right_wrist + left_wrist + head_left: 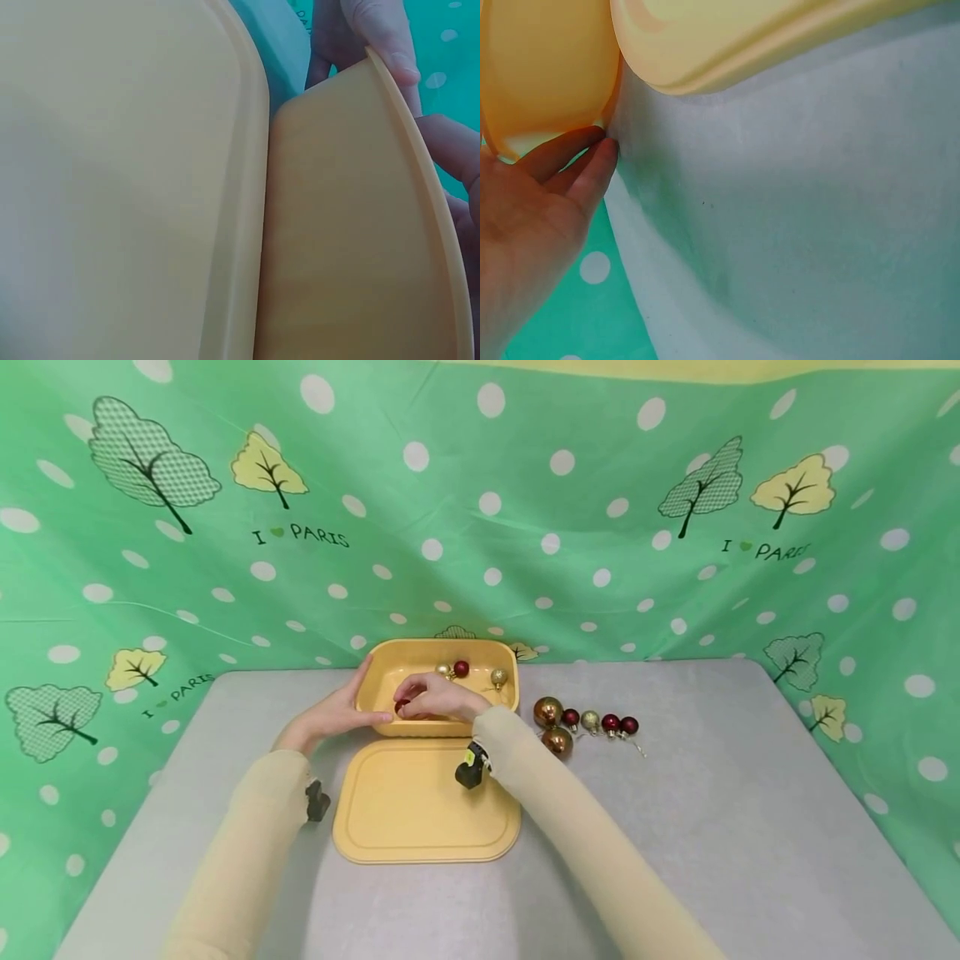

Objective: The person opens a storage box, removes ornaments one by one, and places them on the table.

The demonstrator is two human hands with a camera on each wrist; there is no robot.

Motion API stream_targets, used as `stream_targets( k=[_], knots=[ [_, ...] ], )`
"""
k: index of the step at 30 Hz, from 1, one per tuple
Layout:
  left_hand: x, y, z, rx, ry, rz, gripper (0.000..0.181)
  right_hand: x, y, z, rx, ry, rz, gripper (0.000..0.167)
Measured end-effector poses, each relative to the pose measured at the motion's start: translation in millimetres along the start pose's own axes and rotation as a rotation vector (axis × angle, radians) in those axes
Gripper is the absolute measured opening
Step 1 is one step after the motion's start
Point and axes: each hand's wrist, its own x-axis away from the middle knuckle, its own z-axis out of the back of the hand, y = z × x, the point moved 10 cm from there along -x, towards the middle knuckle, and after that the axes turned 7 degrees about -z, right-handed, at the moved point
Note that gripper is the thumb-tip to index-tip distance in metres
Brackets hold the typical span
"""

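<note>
Bauble (401, 705), small and dark red, is pinched between the thumb and fingers of the right hand (435, 695), inside the near left corner of a yellow box (437, 727); which way its cap points is hidden by the fingers. The box stands by the tabletop's far edge, left of its middle, open upward, long axis running left to right along that edge. The left hand (333, 714) braces its near left corner, thumb and forefinger spread wide. Toward its far and right walls lie a pale gold bauble (444, 669), another red bauble (461, 668) and a glittery gold bauble (498, 677). Just beside its near side a yellow lid (426, 802) lies flat, long axis parallel. Right of the box, two larger bronze balls (548, 712) and a row of small ornaments (611, 724) stretch toward the tabletop's right edge. Beyond hangs a green dotted curtain (525, 527).
</note>
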Motion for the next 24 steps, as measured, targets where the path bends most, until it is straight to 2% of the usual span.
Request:
stream_targets(
  k=[3, 11, 15, 24],
  knots=[
    [-0.3, -0.5, -0.8, 0.006, -0.005, 0.005, 0.113, 2.2, -2.8, 4.5, 0.033, 0.022, 0.022, 0.027],
    [-0.6, -3.4, -1.1, 0.003, -0.015, 0.022, 0.114, 13.7, -19.1, 21.0, 0.186, 0.144, 0.110, 0.027],
    [-0.4, -3.4, -0.5, -0.005, -0.012, 0.020, 0.114, 21.3, -24.5, 24.2, 0.182, 0.172, 0.123, 0.029],
    [-0.4, -4.8, -0.5, -0.007, -0.016, 0.031, 0.115, 37.3, -28.1, 29.1, 0.118, 0.171, 0.127, 0.032]
  ],
)
